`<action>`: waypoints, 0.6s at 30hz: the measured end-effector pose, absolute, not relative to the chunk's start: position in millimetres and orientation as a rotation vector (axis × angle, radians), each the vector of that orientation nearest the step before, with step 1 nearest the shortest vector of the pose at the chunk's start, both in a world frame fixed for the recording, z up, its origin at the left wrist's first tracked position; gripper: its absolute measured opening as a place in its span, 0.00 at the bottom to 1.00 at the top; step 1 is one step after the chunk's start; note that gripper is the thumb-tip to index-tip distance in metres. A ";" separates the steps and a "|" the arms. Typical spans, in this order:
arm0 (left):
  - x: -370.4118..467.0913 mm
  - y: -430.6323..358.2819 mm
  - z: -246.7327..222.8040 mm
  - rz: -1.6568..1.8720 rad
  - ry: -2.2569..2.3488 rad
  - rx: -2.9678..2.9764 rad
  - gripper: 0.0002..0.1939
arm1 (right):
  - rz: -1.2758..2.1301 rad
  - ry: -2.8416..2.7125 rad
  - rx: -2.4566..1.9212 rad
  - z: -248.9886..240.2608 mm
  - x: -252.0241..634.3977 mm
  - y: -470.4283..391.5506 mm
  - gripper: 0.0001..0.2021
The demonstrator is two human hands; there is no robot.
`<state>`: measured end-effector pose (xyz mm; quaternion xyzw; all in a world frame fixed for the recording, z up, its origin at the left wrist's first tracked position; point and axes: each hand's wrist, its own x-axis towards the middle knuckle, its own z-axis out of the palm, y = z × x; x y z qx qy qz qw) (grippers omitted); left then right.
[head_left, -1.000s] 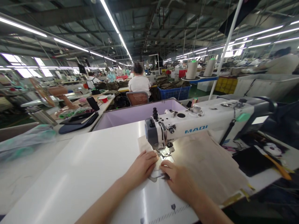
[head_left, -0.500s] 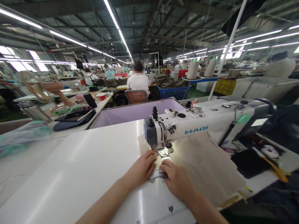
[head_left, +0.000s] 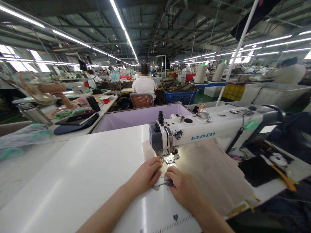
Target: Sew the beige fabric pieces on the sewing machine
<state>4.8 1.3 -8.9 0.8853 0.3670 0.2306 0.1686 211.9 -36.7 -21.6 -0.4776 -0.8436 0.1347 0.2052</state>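
A white sewing machine (head_left: 199, 129) stands on the white table, its lamp lighting the needle area. Beige fabric (head_left: 213, 171) lies under its arm and spreads to the right. Just left of the presser foot (head_left: 170, 159), my left hand (head_left: 147, 173) presses its closed fingers on the fabric's edge. My right hand (head_left: 181, 184) is closed in front of the foot, fingertips pinching a small dark tool, perhaps scissors or snips (head_left: 168, 182), whose shape is partly hidden by the fingers.
Behind the white tabletop (head_left: 85, 168) is a lilac-lined bin (head_left: 145, 117). Thread cones (head_left: 200, 73) stand beyond the machine. A black cloth (head_left: 257, 169) lies at the right. A seated person in white (head_left: 144, 85) is ahead. A fan (head_left: 52, 89) and steel bottle (head_left: 36, 113) are left.
The view has shifted very slightly. Both hands keep nearly the same place and grip at the fabric by the presser foot.
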 end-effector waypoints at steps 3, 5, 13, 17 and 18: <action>5.2 1.0 -7.3 0.672 1.054 2.525 0.12 | 0.380 -2.362 -1.337 -19.3 211.4 -36.8 0.16; 5.7 0.7 -5.9 0.675 1.059 2.528 0.12 | 0.375 -2.371 -1.343 -18.8 211.3 -36.8 0.16; 5.1 0.8 -6.3 0.649 1.054 2.561 0.13 | 0.342 -2.387 -1.345 -21.4 212.1 -36.7 0.15; 4.3 -0.1 -6.8 0.633 1.062 2.616 0.14 | 0.348 -2.391 -1.345 -20.3 212.0 -36.7 0.16; 4.2 -0.4 -6.5 0.631 1.063 2.625 0.14 | 0.350 -2.393 -1.343 -20.1 212.1 -36.9 0.16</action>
